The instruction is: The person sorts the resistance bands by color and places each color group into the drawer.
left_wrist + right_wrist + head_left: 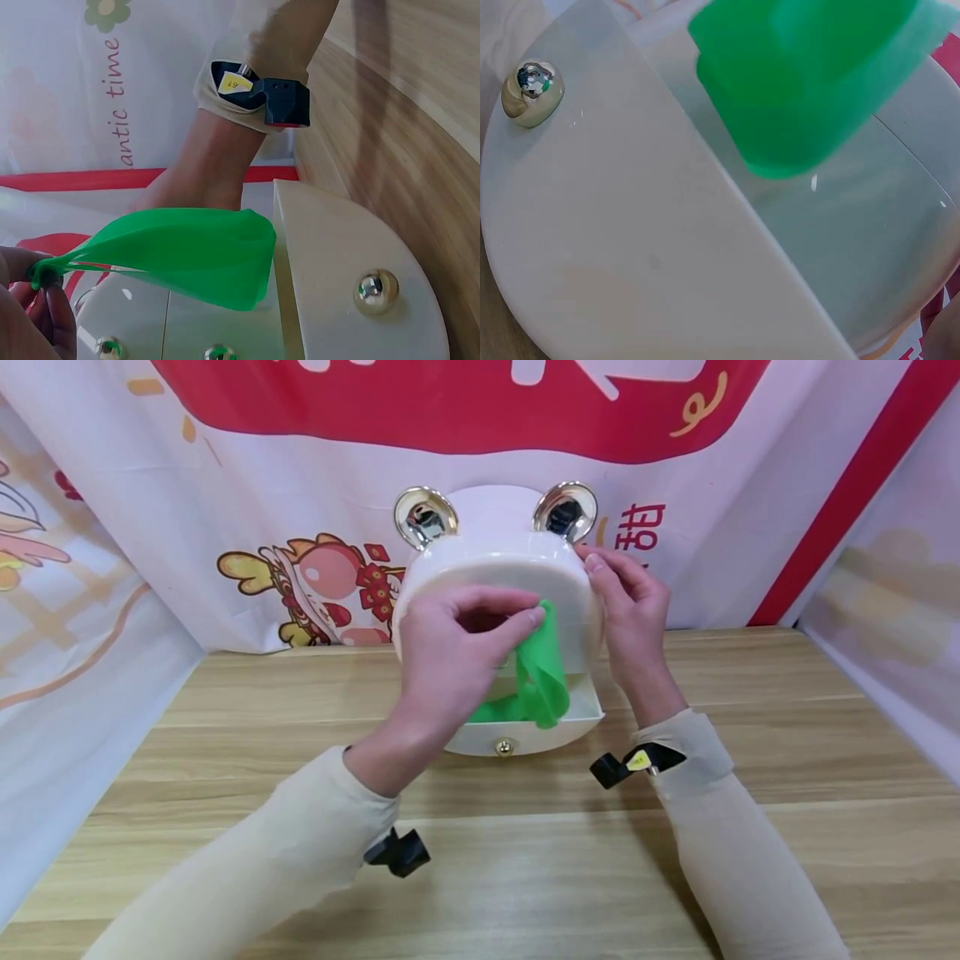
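Observation:
My left hand (pixel 457 656) pinches the upper end of a thin, limp green band (pixel 542 668) between thumb and fingers. The band hangs in front of a white storage box (pixel 495 572), and more green lies in its pulled-out bottom drawer (pixel 543 737). In the left wrist view the band (pixel 184 251) is gathered at the fingertips and spreads wide towards the drawer front (pixel 345 255). My right hand (pixel 636 618) holds the box's right side just below the gold-rimmed ear (pixel 566 512); its far fingers are partly hidden.
The box stands at the back of a wooden table (pixel 487 877), against a printed white and red cloth backdrop (pixel 337 468). A second gold-rimmed ear (pixel 425 517) tops its left side. Round gold knobs (pixel 376 291) stick out from the drawer fronts.

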The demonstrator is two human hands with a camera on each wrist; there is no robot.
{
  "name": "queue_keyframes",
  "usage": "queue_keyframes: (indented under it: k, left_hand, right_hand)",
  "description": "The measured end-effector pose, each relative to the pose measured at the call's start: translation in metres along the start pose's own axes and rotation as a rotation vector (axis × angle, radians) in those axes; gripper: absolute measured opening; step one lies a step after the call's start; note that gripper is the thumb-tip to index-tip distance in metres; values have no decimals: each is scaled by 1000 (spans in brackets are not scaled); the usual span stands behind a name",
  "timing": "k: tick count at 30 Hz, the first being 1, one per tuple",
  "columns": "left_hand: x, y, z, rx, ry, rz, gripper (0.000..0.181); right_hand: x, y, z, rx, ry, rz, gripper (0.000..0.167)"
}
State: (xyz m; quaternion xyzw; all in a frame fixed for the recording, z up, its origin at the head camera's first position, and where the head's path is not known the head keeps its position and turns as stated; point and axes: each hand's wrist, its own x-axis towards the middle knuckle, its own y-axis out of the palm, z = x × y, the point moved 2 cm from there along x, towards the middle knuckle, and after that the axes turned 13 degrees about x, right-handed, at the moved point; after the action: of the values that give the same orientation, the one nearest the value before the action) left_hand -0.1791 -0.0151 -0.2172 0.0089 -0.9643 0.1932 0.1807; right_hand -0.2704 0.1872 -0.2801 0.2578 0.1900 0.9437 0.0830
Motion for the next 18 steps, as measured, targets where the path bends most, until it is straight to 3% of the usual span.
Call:
queue_keyframes:
  k: [6, 11, 18]
  left_hand:
    - [5, 26, -7, 44, 48, -9, 19]
    - [6, 45, -3, 78, 76, 2, 18]
    - [2, 49, 17, 110, 61, -19, 14]
  right_hand:
    - [0, -1, 1, -1, -1, 1, 30]
    - [0, -3, 1, 25, 2, -1, 33]
    - [0, -1, 1, 0, 9, -3, 30]
